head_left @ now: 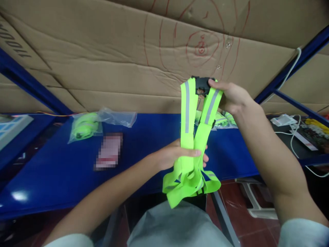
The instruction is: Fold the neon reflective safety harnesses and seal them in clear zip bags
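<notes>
A neon yellow-green reflective strap harness (187, 113) with grey stripes hangs between my hands, above the table's front edge. My left hand (186, 154) is closed around its middle, thumb across the front of the straps. Up at the top, my right hand (231, 96) pinches a strap beside the black plastic buckle (203, 85). Below my left hand the straps fall in loose loops over my lap. My right hand's other fingers are partly hidden behind the strap.
On the blue table (149, 144) lie a bagged green strap bundle (86, 127), an empty-looking clear bag (118, 116) and a blurred-out pink item (109, 151). More bagged bundles (222, 120) sit behind the harness. Cardboard (115, 51) walls the back; white cables (293, 137) run at right.
</notes>
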The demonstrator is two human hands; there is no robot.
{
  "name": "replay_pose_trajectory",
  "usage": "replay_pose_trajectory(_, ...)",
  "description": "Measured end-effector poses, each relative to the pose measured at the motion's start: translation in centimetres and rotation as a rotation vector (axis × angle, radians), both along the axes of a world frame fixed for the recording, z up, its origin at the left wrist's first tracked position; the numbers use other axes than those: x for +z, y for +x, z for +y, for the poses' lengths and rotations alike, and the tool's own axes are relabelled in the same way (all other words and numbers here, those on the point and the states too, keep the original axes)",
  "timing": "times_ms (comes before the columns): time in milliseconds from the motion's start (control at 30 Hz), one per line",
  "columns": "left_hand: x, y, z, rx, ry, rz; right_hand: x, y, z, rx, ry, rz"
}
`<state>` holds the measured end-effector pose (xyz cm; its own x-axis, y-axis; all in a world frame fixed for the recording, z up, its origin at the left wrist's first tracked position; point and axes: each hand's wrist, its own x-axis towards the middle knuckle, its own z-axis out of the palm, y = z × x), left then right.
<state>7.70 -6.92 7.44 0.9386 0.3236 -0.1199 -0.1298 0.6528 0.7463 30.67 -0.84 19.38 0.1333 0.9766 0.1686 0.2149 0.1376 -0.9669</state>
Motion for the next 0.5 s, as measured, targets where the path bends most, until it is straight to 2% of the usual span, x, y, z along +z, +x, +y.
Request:
replay_pose_trajectory(100,-1.8,-1.6,-1.0,-0.071,-0.063,0.1,-3.0,0.6,-0.5,0.067,-0.132,0.147)
replay_pose_trajectory(233,-3.6,-3.1,-1.0,-0.026,-0.111,0.269,-8.1,0.4,-0.2,0.044,-0.036,0.143)
replay_pose_trajectory(300,-4.2,-4.0,-0.4,0.003,-0.133,0.378,-10.8,0.3,0.4,-0.024,-0.032,0.121)
replay_pose_trajectory(367,-4.6,-4.9,0.2,-0.004,-0.145,0.448,-13.3,0.2,1.1,-0.08,-0.11,0.125)
replay_pose_trajectory(500,-5.1,-6.6,0.8,-0.091,-0.156,0.507,-16.9,0.3,2.0,-0.11,-0.263,0.189)
